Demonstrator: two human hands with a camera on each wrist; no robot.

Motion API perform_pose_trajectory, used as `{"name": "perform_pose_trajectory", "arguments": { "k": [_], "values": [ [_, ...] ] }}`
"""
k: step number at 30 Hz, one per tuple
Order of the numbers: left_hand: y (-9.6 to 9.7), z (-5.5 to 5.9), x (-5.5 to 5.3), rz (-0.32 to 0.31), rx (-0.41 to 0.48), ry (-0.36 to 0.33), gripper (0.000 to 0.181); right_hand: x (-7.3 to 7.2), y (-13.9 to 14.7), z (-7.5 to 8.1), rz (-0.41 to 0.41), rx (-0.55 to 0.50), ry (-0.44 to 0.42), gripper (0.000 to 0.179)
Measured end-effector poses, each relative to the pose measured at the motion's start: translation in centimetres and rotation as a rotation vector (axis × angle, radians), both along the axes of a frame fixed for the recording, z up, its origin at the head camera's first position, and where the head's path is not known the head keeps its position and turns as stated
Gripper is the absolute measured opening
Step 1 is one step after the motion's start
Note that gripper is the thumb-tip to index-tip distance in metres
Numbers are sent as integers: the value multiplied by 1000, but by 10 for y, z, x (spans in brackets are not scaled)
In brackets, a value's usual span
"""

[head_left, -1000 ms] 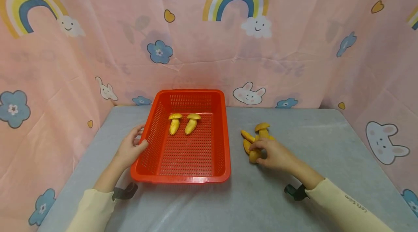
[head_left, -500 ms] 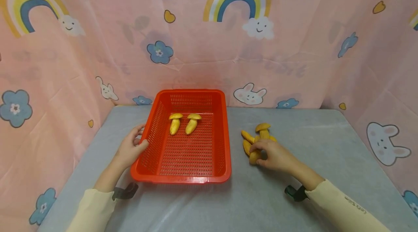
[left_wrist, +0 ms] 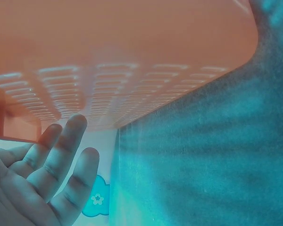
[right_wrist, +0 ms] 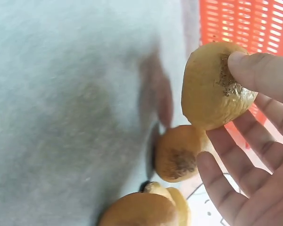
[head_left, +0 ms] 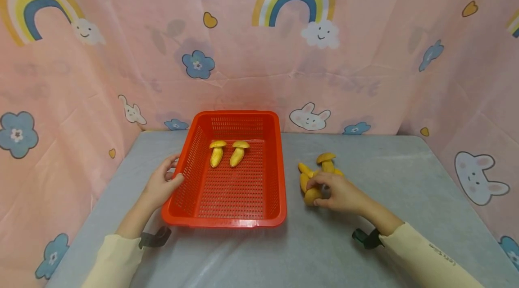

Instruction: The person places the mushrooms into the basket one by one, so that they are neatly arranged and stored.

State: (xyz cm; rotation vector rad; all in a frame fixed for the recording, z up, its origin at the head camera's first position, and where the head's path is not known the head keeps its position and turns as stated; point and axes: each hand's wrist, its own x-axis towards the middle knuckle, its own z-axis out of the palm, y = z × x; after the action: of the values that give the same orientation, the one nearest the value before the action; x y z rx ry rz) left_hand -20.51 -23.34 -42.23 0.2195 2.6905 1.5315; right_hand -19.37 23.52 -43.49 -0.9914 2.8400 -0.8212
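In the right wrist view a yellow-brown mushroom (right_wrist: 205, 89) is pinched between the thumb and fingers of my right hand (head_left: 342, 192). Most of its stem is hidden. More mushrooms lie close by: a brown cap (right_wrist: 177, 155) just behind it and a larger cap (right_wrist: 139, 212) lower down. From the head, one mushroom (head_left: 325, 159) shows beyond the fingers, beside yellow stems (head_left: 306, 170). My left hand (head_left: 160, 185) rests at the left rim of a red perforated basket (head_left: 282, 180), thumb at the rim, relaxed fingers (left_wrist: 78, 176) along the outer wall.
Inside the basket two yellow mushrooms, one on the left (head_left: 216, 155) and another beside it (head_left: 238, 153), lie side by side toward the back. A grey-covered table (head_left: 251, 256) carries everything. Behind and around it hangs a pink printed curtain (head_left: 243, 85).
My right hand has shifted slightly, and the mushroom at its fingertips has moved a little left, nudging the yellow stems beside it. The left hand and basket stay put.
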Motion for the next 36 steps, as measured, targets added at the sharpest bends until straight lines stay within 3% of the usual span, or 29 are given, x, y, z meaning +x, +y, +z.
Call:
{"name": "perform_pose_trajectory", "arguments": {
  "k": [12,17,25,36],
  "values": [
    [1,0,1,2,5,7,62,-1,-2,11,34,-91,-59,32],
    [0,-1,-1,-9,10,7,63,-5,-3,17,29,-96,-42,32],
    [0,-1,0,-3,15,10,61,-13,-5,38,-8,-107,-3,32],
    [0,0,-1,-8,9,7,61,-27,-14,71,42,-137,23,32]
  ]
}}
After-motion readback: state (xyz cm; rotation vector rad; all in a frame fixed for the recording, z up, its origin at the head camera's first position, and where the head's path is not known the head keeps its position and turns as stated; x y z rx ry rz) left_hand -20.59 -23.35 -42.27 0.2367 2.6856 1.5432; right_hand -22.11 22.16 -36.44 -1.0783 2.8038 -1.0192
